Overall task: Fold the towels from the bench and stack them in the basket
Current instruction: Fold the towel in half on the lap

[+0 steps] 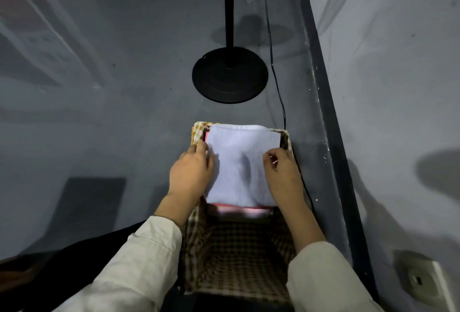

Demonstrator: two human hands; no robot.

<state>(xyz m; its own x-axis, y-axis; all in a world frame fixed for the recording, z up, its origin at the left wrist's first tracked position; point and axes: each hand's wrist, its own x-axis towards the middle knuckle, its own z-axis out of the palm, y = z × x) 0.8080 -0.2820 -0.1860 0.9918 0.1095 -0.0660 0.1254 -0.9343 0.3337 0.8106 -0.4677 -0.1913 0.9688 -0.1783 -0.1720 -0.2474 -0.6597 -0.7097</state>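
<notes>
A folded white towel (240, 164) lies on top of a stack in the far half of the basket (199, 130), which has a brown checked lining. A pink towel (239, 211) shows beneath its near edge. My left hand (191, 172) grips the white towel's left edge, fingers curled under it. My right hand (281, 169) pinches the towel's right edge with thumb and curled fingers. The near half of the basket shows only checked lining.
The basket stands on a grey floor. A black round lamp base (230, 75) with its pole stands just beyond it. A black cable (278, 82) runs down past the basket's right side. A wall skirting (331, 112) and a wall socket (420, 279) lie to the right.
</notes>
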